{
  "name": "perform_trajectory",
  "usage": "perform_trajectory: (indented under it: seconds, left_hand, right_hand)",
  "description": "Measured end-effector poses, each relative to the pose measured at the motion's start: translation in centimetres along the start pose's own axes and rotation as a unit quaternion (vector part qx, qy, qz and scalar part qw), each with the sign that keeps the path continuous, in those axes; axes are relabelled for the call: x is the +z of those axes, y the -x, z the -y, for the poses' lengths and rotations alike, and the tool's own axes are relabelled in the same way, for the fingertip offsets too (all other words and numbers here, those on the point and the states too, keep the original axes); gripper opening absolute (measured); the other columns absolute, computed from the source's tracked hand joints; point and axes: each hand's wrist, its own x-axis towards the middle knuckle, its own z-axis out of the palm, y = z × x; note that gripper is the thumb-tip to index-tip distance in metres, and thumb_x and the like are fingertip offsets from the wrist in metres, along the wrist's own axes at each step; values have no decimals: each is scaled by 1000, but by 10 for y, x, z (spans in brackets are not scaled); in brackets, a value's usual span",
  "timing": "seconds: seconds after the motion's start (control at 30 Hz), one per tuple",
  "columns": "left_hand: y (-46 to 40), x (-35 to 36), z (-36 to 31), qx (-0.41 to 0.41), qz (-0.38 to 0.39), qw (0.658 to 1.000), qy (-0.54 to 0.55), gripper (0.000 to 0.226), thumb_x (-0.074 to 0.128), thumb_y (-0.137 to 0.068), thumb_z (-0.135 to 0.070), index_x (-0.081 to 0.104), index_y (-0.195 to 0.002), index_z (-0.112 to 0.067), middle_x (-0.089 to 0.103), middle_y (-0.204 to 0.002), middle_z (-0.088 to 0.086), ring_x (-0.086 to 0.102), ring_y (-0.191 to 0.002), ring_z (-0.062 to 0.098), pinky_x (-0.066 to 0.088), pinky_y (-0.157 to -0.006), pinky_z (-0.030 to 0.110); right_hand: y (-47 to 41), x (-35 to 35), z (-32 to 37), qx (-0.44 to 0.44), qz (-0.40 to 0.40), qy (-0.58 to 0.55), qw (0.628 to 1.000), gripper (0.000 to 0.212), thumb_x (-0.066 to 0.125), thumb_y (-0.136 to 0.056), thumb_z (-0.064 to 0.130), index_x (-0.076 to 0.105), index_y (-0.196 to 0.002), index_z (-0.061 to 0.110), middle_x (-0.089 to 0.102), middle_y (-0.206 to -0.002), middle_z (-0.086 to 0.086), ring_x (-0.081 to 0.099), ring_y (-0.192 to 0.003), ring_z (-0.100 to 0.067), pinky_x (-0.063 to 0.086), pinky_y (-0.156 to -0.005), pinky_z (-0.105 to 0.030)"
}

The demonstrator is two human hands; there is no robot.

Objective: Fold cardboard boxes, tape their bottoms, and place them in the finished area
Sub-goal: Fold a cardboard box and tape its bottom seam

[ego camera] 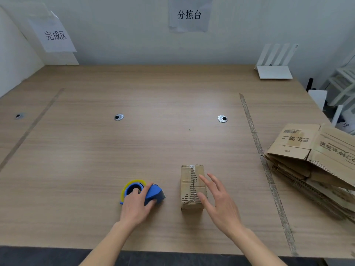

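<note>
The person stands at the near edge of a wooden table (pixel 153 96). A small folded cardboard box (pixel 189 200) sits on the table in front of them, its taped seam facing up; clear tape runs along the seam, and the cardboard beside it is torn down to the corrugation.

Left hand (pixel 137 204): fingers are curled over a blue tape dispenser (pixel 153 193) that rests on the table to the left of the box. The dispenser carries a roll with a yellow rim. The hand grasps the dispenser body.

Right hand (pixel 219 200): fingers are extended and spread, holding nothing. The fingertips reach over the right edge of the box; whether they touch it cannot be told.

A stack of flattened cardboard boxes (pixel 311 164) lies at the right side of the table, beyond a strip of tape (pixel 255 135) stuck down on the tabletop. The top sheet carries printed Chinese text and a barcode label, upside down from here and not legible in full; "1号" can be made out.

A second tape strip (pixel 32 125) marks off the left side. On the wall above that side, a paper sign (pixel 54 34) reads "完成区". A sign (pixel 189 14) at the centre of the wall reads "分拣台".

A white router (pixel 274 72) with four antennas stands at the far right corner.
</note>
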Motion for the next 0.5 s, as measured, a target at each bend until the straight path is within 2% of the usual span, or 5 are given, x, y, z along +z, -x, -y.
perform_trajectory:
  seconds: [0.13, 0.23, 0.3, 0.4, 0.5]
  left_hand:
    - [10, -31, 3, 84, 8, 984, 159, 61, 62, -76, -61, 43, -134, -55, 59, -116, -21, 58, -100, 2, 50, -85, 28]
    - [14, -65, -7, 140, 14, 974, 180, 57, 69, -74, -69, 49, -125, -57, 60, -116, -32, 59, -100, -4, 48, -81, 19]
    - [17, -84, -14, 151, 18, 970, 190, 56, 69, -74, -70, 49, -125, -58, 60, -114, -34, 60, -100, -5, 48, -82, 18]
    - [20, -107, -22, 172, 20, 965, 197, 54, 70, -76, -69, 51, -125, -55, 62, -112, -32, 61, -98, -3, 51, -83, 24]
    - [23, -121, -26, 193, 25, 962, 193, 51, 70, -78, -65, 53, -124, -51, 63, -112, -27, 62, -98, 0, 54, -84, 32]
  right_hand:
    - [-20, -1, 22, -32, -8, -61, 998, 41, 53, -102, 37, 49, -143, 38, 40, -149, 24, 38, -137, 5, 41, -107, -21]
    - [-37, 6, 54, 15, 90, -216, 972, 33, 56, -102, 24, 57, -133, 34, 56, -136, 16, 52, -125, -1, 46, -109, -31]
    - [-45, 10, 73, 51, 141, -276, 949, 33, 58, -102, 23, 54, -131, 36, 57, -133, 14, 54, -122, -2, 47, -107, -29]
    - [-53, 7, 91, 72, 157, -280, 944, 31, 64, -99, 23, 59, -129, 28, 64, -124, 10, 61, -114, -3, 51, -97, -20]
    - [-55, -1, 102, 64, 116, -249, 959, 9, 73, -92, 26, 72, -100, 31, 75, -94, 12, 68, -92, 1, 54, -83, -18]
